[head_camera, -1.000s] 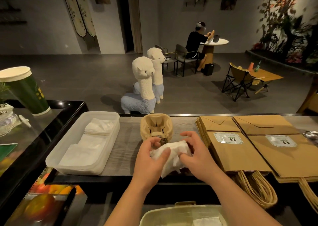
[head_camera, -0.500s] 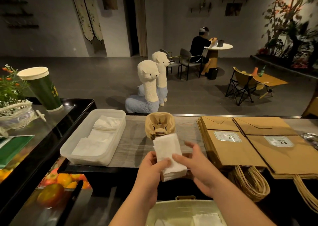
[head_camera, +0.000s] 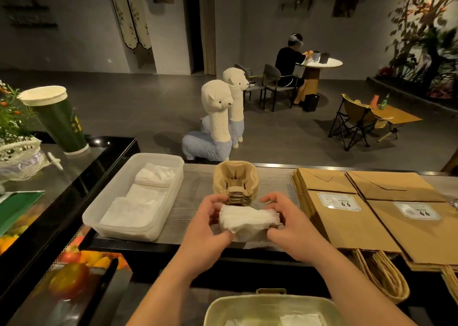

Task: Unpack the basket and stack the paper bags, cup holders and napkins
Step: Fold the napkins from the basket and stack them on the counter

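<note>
Napkins (head_camera: 247, 220) turned; left hand (head_camera: 205, 236), right hand (head_camera: 290, 234) grip.

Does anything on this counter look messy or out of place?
Only the napkin bundle, gripped between left hand and right hand: it sags, edges ruffled, unlike the flat napkins in the white tray.

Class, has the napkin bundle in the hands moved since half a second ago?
Yes: the napkin bundle turned from pointing at the cup holders to lying crosswise before them.
</note>
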`<move>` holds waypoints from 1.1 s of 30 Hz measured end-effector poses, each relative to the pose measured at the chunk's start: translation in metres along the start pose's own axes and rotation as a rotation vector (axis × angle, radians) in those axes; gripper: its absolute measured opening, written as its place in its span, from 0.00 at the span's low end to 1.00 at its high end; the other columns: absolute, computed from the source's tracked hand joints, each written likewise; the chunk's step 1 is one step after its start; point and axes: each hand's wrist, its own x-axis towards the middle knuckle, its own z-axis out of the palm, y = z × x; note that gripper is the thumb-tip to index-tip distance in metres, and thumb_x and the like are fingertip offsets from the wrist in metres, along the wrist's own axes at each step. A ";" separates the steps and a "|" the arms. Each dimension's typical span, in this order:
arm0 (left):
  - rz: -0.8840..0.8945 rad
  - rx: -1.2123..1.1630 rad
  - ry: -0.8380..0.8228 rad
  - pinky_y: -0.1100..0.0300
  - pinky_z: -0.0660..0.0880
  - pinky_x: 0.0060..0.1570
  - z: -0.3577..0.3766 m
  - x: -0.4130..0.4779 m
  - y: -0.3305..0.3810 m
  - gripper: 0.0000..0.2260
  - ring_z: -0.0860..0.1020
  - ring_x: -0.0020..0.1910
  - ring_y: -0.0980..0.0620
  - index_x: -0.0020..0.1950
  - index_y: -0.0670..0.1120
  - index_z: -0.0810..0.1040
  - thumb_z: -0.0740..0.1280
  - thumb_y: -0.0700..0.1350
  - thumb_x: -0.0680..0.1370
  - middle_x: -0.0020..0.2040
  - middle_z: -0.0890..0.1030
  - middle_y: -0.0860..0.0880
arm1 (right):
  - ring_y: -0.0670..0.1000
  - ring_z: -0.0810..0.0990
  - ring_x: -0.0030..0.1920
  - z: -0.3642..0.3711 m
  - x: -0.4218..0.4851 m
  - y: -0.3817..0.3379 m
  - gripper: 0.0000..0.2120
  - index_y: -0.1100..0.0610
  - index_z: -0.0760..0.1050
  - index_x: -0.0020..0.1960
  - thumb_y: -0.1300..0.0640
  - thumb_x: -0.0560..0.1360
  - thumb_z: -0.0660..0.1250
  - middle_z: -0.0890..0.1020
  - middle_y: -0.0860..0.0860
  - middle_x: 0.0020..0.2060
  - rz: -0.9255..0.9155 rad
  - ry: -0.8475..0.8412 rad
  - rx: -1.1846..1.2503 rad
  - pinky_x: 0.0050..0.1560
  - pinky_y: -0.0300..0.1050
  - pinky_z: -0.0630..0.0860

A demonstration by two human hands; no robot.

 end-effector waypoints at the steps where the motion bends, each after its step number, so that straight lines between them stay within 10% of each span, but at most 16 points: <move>1: 0.010 0.064 -0.024 0.67 0.76 0.52 0.000 0.003 -0.002 0.29 0.80 0.52 0.59 0.64 0.60 0.71 0.70 0.31 0.73 0.52 0.80 0.60 | 0.48 0.80 0.49 0.005 0.003 0.005 0.28 0.39 0.69 0.60 0.69 0.72 0.69 0.79 0.45 0.53 0.006 -0.004 -0.021 0.49 0.45 0.81; 17: -0.075 -0.063 -0.047 0.55 0.79 0.59 0.005 0.018 -0.017 0.31 0.80 0.56 0.56 0.67 0.63 0.68 0.67 0.33 0.74 0.60 0.77 0.53 | 0.46 0.80 0.51 0.036 0.021 0.020 0.27 0.43 0.69 0.60 0.71 0.74 0.67 0.77 0.48 0.55 0.013 0.154 0.236 0.47 0.38 0.80; 26: -0.243 -0.272 -0.123 0.49 0.78 0.56 -0.030 0.000 0.003 0.27 0.81 0.52 0.45 0.64 0.50 0.76 0.73 0.34 0.68 0.58 0.81 0.37 | 0.42 0.77 0.59 0.000 0.018 -0.023 0.25 0.35 0.68 0.64 0.56 0.75 0.71 0.75 0.40 0.59 -0.045 -0.322 -0.313 0.63 0.47 0.78; 33: -0.341 -0.310 -0.078 0.56 0.81 0.47 -0.062 -0.038 0.023 0.20 0.84 0.46 0.48 0.65 0.46 0.75 0.69 0.30 0.78 0.53 0.85 0.43 | 0.44 0.78 0.44 0.005 0.014 -0.073 0.24 0.42 0.74 0.61 0.67 0.74 0.71 0.79 0.38 0.53 -0.002 -0.767 -0.157 0.48 0.40 0.78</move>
